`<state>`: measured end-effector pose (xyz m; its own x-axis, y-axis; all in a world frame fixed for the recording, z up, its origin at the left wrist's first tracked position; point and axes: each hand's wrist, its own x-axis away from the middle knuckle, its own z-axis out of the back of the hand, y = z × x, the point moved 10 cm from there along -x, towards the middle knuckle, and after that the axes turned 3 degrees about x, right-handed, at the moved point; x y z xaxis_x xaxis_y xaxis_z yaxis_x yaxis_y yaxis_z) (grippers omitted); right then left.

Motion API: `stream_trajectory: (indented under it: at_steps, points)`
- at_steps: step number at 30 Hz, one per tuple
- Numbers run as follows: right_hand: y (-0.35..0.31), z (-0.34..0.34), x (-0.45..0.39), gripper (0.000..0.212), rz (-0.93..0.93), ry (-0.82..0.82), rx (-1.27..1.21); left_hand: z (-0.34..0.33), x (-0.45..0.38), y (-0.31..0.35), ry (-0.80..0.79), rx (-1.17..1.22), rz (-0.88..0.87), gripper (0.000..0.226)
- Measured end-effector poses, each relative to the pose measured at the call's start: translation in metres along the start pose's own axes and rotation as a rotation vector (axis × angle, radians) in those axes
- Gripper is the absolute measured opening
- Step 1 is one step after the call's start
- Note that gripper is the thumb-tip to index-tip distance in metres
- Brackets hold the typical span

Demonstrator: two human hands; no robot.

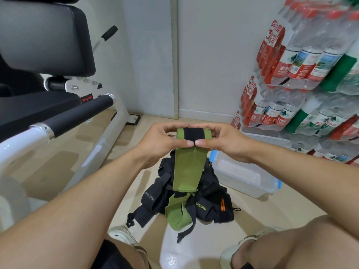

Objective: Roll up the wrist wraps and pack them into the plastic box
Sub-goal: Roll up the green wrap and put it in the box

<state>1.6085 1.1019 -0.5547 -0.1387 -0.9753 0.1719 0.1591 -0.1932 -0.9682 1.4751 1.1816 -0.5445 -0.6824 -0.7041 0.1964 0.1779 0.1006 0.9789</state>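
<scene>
On the floor, the black wrist wraps [174, 199] carry two readable brands: "BOKEERSI" in pale letters on the left strap [150, 196], and "XUEYING" in yellow (its first letter partly covered) on the right strap [201, 206]. At the far right, the shrink-wrapped packs of water bottles [303, 70] show red labels with the Chinese characters 农夫山泉, and a large "3" stands on a red pack tag [273, 37]. Smaller print is unreadable.

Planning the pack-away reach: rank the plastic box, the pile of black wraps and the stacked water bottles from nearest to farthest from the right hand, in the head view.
1. plastic box: just below the right hand, on its right.
2. pile of black wraps: lower, on the floor at centre.
3. stacked water bottles: far right, against the wall.
</scene>
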Motion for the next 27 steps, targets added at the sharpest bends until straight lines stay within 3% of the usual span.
stream_trajectory:
  at_steps: [20,24,27]
  points:
    - [-0.010,0.007,-0.002,0.036,0.059,0.106,0.111,0.000,-0.003,0.005,0.039,0.041,-0.036,0.036]
    - [-0.014,0.011,0.001,0.038,0.123,0.158,0.108,-0.008,0.000,-0.005,-0.009,0.133,0.048,0.026]
    - [-0.017,0.012,0.001,0.039,0.154,0.177,0.058,-0.020,0.004,-0.011,-0.097,0.147,0.133,0.033]
